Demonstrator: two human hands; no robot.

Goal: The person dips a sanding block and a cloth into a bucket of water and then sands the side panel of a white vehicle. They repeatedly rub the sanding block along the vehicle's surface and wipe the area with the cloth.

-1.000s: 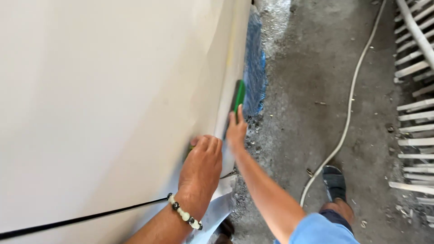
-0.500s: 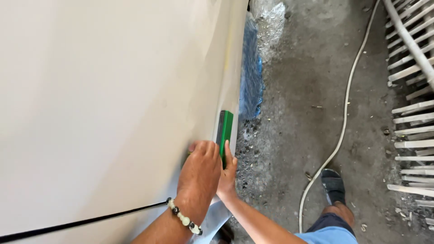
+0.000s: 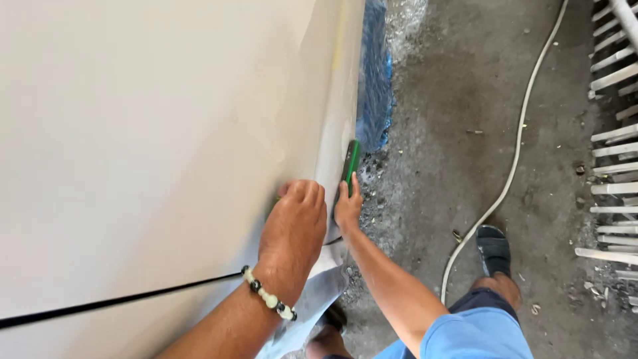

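Head view, left hand: the left hand (image 3: 292,229) is lying flat on the panel (image 3: 153,133), palm down and fingers spread slightly, gripping nothing; a bead bracelet (image 3: 269,300) is circling its wrist.
Head view, right hand: the right hand (image 3: 347,207) is clasping the lower end of the squeegee (image 3: 350,163), thumb along one side, fingers wrapping behind it, where they are hidden.
Squeegee: the green tool is standing nearly upright against the right edge of the panel, just above the right hand and just beside the left hand's fingertips; its blade seems to be pressing on the panel's surface, though the contact line is too narrow to tell for sure.
Panel: a large, smooth, off-white surface is filling the left half of the view and curving away at its right edge.
Black line: a thin dark seam (image 3: 119,300) is running across the lower panel from the left border towards the left wrist.
Film: a pale loose sheet (image 3: 312,302) is hanging off the panel's lower edge, below the left hand.
Blue sheet: crumpled blue plastic (image 3: 375,86) is lying against the panel's far edge, above the squeegee.
Floor: grey concrete (image 3: 465,100) with grit and small debris is showing on the right.
Hose: a white hose (image 3: 515,159) is trailing across the floor towards the sandal.
Foot: a dark sandal (image 3: 494,249) is resting on the floor, well apart from the panel.
Slats: white bars (image 3: 615,173) are lining the right border.
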